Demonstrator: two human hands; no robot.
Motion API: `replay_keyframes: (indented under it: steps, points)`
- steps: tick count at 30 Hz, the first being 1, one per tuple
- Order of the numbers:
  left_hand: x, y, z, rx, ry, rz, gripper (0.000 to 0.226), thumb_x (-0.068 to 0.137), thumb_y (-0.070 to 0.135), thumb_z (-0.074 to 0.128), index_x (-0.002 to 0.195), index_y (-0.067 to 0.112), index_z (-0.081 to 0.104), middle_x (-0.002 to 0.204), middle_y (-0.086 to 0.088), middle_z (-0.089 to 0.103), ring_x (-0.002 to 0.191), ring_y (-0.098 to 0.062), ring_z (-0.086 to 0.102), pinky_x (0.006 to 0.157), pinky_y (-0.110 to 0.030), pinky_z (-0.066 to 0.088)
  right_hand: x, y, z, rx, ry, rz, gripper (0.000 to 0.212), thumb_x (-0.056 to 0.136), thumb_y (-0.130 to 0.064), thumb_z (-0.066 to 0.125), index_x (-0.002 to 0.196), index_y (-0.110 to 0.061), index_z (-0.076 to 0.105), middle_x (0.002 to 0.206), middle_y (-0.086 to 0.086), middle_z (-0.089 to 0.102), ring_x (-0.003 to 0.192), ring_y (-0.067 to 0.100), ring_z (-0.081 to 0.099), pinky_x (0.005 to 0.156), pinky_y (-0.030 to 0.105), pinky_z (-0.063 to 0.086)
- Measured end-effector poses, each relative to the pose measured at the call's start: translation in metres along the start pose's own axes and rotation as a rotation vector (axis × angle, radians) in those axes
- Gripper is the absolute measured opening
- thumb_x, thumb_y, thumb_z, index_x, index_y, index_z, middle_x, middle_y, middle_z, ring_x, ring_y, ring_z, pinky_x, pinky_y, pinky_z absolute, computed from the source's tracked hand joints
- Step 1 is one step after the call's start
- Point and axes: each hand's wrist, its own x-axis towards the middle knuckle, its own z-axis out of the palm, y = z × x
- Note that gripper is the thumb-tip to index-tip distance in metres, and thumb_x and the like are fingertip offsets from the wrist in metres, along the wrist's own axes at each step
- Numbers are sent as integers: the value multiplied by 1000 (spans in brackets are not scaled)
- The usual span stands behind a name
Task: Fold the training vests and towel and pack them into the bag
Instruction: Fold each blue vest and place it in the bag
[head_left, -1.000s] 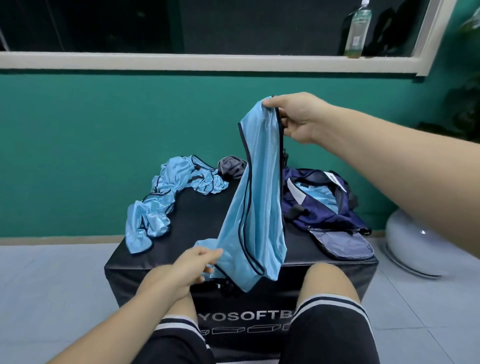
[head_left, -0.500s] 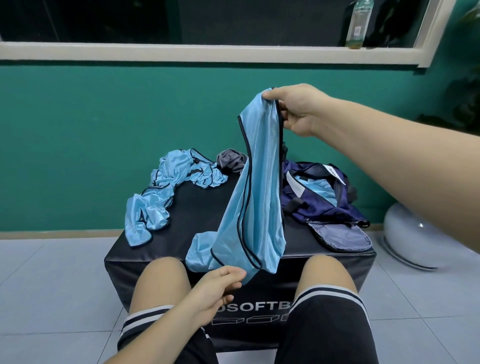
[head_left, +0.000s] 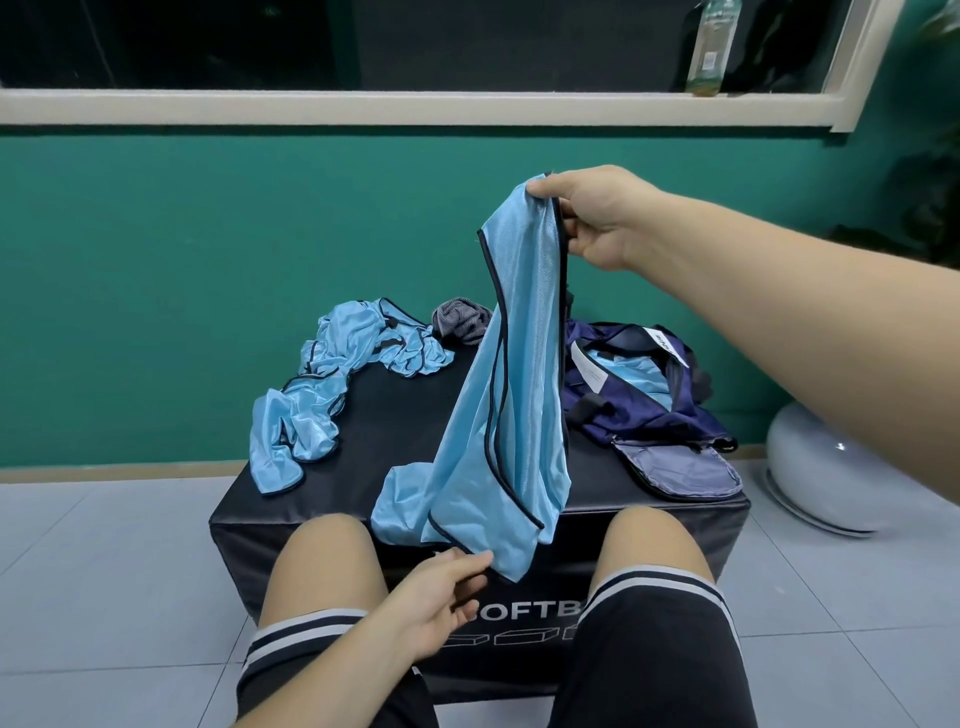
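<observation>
One vest (head_left: 509, 389), blk box (head_left: 405, 415) w/ white "OFTB"

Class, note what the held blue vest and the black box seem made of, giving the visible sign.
Held vest: probably thin glossy polyester; it shines and hangs limp. Black box: seemingly padded vinyl, smooth with faint sheen; rounded soft edges.
</observation>
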Motion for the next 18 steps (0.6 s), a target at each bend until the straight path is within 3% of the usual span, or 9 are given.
replay_keyframes:
  steps: [2,5,10,12,14,16,18]
  points:
    - [-2,-1,-2,15,12,15,25,88,27,87,108,21,73,122,0,79,108,-14,69,72,-26,51,-1,-1,-2,-1,4,-3,22,92,-19,81,111,-12,75,99,6,80,85,20,75,95,40,63]
    - [-9,4,-9,-1,-21,-8,33,92,26,82,120,10,72,103,-5,78,91,-17,73,66,-27,47,0,-1,-5,4,12,-5,17,93,-19,81,108,-14,75,98,5,80,83,19,74,92,37,64]
    - [-29,53,-27,-218,-26,170,36,103,38,66,132,16,70,129,-8,76,107,-22,62,86,-36,46,1,0,-8,14,15,0,15,93,-19,80,106,-15,74,95,3,79,79,19,74,87,34,65]
    - [-37,69,-36,-222,20,288,43,100,38,71,134,13,68,126,-9,76,104,-21,63,92,-37,49,1,-1,-8,15,14,-4,15,94,-19,80,107,-14,74,93,3,79,77,18,74,85,34,65]
    - [-41,73,-43,-206,121,373,42,97,26,77,134,14,64,113,-11,77,84,-15,69,85,-36,53,1,-2,-7,14,14,-6,17,94,-19,80,108,-14,75,92,2,78,76,17,73,82,32,64]
    - [-41,75,-51,-202,219,439,40,94,15,80,130,21,64,98,-10,71,62,-12,59,74,-35,50,2,-2,-7,10,12,-7,20,93,-19,81,111,-13,74,93,2,78,76,17,73,81,32,64]
    - [-42,83,-60,-186,206,486,33,94,11,79,123,24,71,93,-11,62,63,-14,48,70,-33,46,3,-2,-7,6,12,-9,23,91,-20,82,112,-13,74,95,3,78,78,18,73,84,34,64]
